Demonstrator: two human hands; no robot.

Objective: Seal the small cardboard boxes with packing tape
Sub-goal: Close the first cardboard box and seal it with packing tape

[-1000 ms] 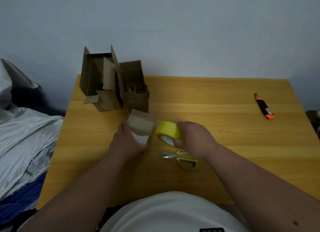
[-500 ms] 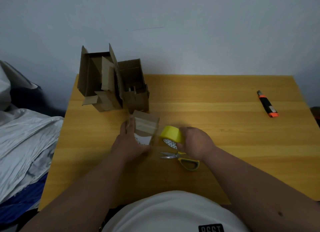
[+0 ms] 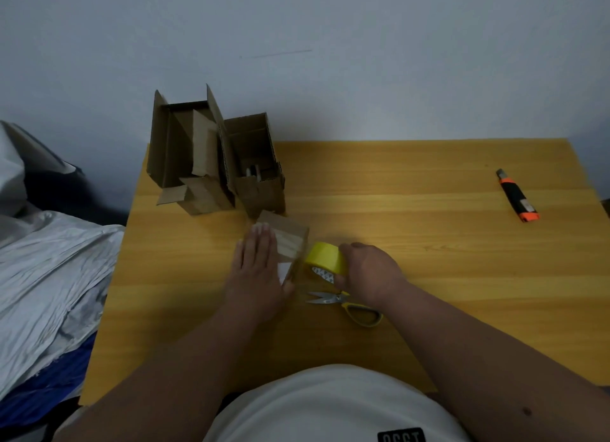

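Your left hand [image 3: 255, 270] lies flat, fingers straight, pressing the small cardboard box [image 3: 286, 240] on the worktop [image 3: 429, 243]. Your right hand [image 3: 369, 273] grips the yellow tape roll [image 3: 325, 260] just beside the box, with scissors [image 3: 346, 304] below it.

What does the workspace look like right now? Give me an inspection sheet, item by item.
Surface: wooden table, bare at the middle.
Job's things: small cardboard box under the left hand; yellow tape roll beside it; scissors lying just in front.
Clutter: two open cardboard boxes at the far left; utility knife at the far right.
Hands: left hand flat on the box, fingers straight; right hand grips the tape roll.
Cables: nothing seen.
Surroundings: plain wall behind; grey sheeting left of the table.
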